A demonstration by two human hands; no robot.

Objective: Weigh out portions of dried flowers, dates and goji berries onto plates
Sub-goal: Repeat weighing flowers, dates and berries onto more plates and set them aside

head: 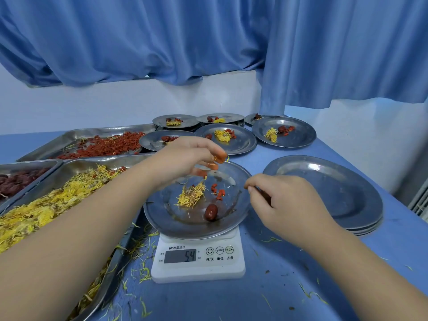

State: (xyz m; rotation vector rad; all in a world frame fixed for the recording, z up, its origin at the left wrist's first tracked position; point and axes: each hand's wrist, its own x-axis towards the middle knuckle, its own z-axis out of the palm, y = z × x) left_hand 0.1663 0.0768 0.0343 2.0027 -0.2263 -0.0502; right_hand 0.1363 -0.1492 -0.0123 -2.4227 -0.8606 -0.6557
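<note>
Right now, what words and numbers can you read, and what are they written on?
"54": on the display of the white scale; I cannot tell whether there is a decimal dot.
"开/关": under the left button.
"单位": under the middle button.
"去皮": under the right button.
"g/OZ": on the middle button.
Brand above the display: too blurred to read.
Tiny marks beside the display: too small.

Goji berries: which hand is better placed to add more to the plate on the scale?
Left. The left hand holds goji berries over the plate on the scale, and the goji tray lies on its side. The right hand sits at the plate's right rim, fingers curled, contents unclear.
</note>
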